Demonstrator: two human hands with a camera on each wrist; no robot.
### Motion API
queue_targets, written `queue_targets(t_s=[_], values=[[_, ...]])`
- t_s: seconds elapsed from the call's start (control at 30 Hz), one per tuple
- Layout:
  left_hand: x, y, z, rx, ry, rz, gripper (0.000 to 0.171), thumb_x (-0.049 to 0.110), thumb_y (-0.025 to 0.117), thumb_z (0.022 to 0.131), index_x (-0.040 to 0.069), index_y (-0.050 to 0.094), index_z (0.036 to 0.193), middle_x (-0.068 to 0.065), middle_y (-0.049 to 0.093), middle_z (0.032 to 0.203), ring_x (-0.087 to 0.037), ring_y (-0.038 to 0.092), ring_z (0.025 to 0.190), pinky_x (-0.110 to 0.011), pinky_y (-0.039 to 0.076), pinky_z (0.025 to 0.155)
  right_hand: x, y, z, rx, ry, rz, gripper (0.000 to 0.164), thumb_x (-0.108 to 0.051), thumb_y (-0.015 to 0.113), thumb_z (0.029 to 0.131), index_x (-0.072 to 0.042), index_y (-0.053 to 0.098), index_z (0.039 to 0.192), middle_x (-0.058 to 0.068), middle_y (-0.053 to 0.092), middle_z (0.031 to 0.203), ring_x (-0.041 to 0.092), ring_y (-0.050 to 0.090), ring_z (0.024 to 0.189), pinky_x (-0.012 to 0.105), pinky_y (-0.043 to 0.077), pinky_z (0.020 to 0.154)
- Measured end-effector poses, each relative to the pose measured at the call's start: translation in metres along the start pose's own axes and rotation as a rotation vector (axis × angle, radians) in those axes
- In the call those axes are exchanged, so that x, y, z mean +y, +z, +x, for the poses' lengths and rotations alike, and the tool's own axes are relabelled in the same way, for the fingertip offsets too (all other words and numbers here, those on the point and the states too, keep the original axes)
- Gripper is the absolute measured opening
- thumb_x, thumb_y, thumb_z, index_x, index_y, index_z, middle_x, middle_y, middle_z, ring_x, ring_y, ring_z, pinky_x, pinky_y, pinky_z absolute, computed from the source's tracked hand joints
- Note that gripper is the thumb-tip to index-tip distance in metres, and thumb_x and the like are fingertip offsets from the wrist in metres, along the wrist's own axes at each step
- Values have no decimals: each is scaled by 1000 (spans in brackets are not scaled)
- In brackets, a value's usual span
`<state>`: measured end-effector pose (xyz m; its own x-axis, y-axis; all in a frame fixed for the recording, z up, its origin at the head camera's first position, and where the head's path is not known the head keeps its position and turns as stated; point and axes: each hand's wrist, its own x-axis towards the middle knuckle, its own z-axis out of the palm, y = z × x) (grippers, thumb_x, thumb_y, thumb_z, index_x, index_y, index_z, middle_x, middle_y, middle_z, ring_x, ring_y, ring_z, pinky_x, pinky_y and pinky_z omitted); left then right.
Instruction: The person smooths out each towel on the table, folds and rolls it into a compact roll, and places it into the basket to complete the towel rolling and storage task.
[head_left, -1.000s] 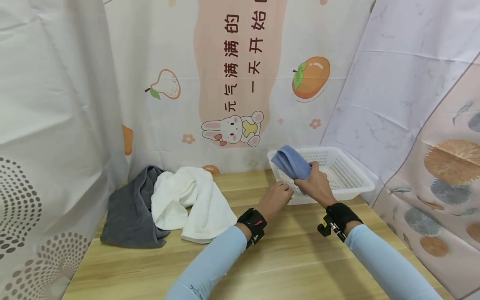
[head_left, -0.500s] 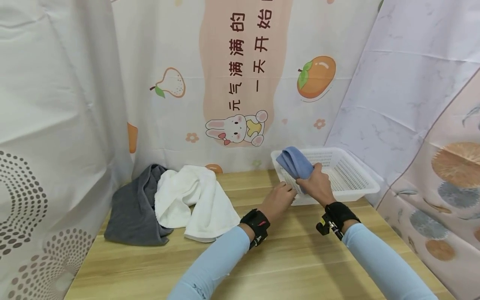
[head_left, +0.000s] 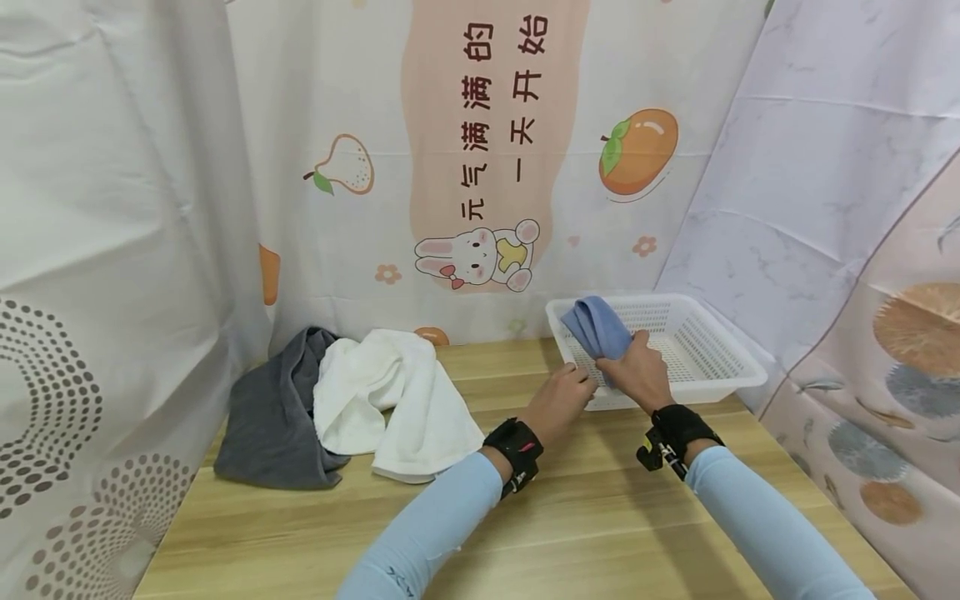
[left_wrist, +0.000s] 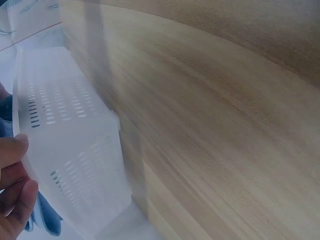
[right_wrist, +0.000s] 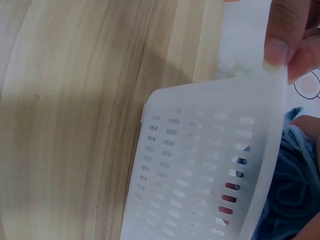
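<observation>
My right hand (head_left: 637,371) grips a folded blue towel (head_left: 598,325) over the left part of a white plastic basket (head_left: 716,385). In the right wrist view the towel (right_wrist: 290,185) shows its rolled folds behind the perforated wall. My left hand (head_left: 560,398) is at the basket's near left corner, thumb and fingers pinching the rim. From the left wrist, its fingertips (left_wrist: 20,145) lie on both sides of the rim, with blue cloth behind them. The right palm is mostly hidden.
A crumpled white towel (head_left: 431,417) lies on the wooden table (head_left: 570,508) at left, overlapping a dark grey towel (head_left: 273,425). Printed curtains (head_left: 337,242) enclose the table at the back and both sides. The basket stands near the back right.
The right hand and blue towel have sunk slightly toward the basket. My left hand keeps its place at the rim. The whole head view has shifted a little.
</observation>
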<state>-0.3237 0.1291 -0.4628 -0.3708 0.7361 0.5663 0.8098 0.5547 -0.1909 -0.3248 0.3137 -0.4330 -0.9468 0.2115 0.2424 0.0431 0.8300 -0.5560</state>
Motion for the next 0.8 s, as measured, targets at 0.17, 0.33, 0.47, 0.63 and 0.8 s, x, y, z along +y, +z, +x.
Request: queue_targets(t_s=[0.17,0.33,0.47,0.63,0.8], values=[[-1,1,0,11,5,-10,5,18,76,95,15,76,99,3,68,99,-12,60,90,-21,47,84,1,1,2,-10,13,-39,70,-36,71,86,14,39,123,35,59,91,45,64,75,44,49,54],[0,1,0,8,0,7,5,19,74,97,15,76,99,4,68,98,-11,60,90,-21,47,84,2,3,3,-26,20,-51,74,-36,70,86,16,37,127,38,59,94,49,65,78,48,50,55],[1,2,-1,16,-3,15,5,20,75,96,15,76,98,4,68,97,-11,59,89,-21,47,83,4,5,4,-30,14,-58,75,-36,70,87,18,36,128,40,59,94,51,65,78,49,50,56],[1,4,-1,27,-2,25,7,22,76,95,15,76,99,4,67,96,-11,59,88,-20,46,82,5,9,6,-20,7,-86,68,-36,70,85,15,40,119,38,60,87,47,64,71,47,48,51],[1,4,-2,16,-9,27,9,24,74,97,16,76,100,4,67,97,-10,59,90,-19,47,84,5,12,7,-19,-2,-135,68,-38,69,85,15,42,117,38,61,87,49,65,74,56,50,60]])
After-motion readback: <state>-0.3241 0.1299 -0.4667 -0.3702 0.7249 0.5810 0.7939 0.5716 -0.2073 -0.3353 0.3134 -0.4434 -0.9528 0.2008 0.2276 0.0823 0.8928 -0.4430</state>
